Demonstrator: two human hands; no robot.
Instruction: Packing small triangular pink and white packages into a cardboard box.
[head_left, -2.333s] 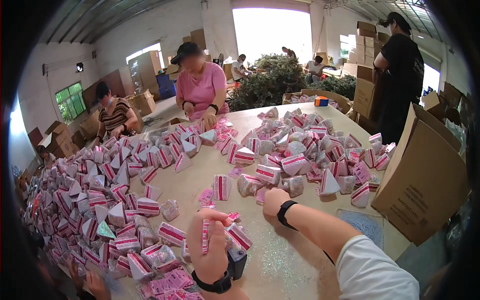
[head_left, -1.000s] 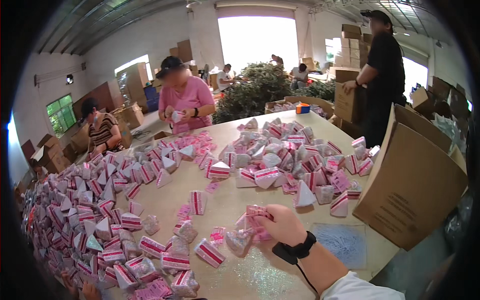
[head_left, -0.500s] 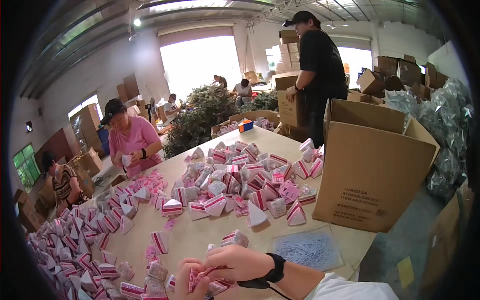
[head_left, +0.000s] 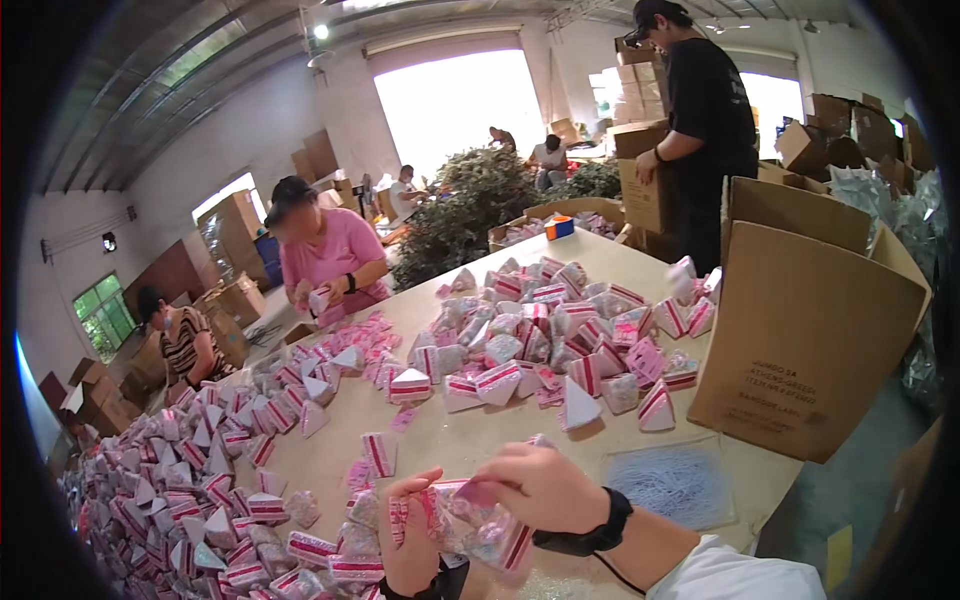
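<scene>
The hands have just eased apart — the left hand [head_left: 408, 540], half curled, steadies a glittery wedge [head_left: 514, 546] above the table [head_left: 450, 445], while the right hand [head_left: 552, 490] is pinched closed on a pink slip [head_left: 478, 493]. That puts the wedge in clearer view between them — one hand supporting, the other pinching.

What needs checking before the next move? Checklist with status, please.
1. Left hand has the wrapped piece: ok, held against its fingers.
2. Right hand has the tag: ok, pinched at the fingertips.
3. Tag fastened to the piece: cannot tell, the join is blurred and partly covered.
4. Strings at hand: ok, on the table to the right of the right hand.
5. Left pile in order: not ok, jumbled.
6. Carton contents: cannot tell, the inside is hidden.
</scene>
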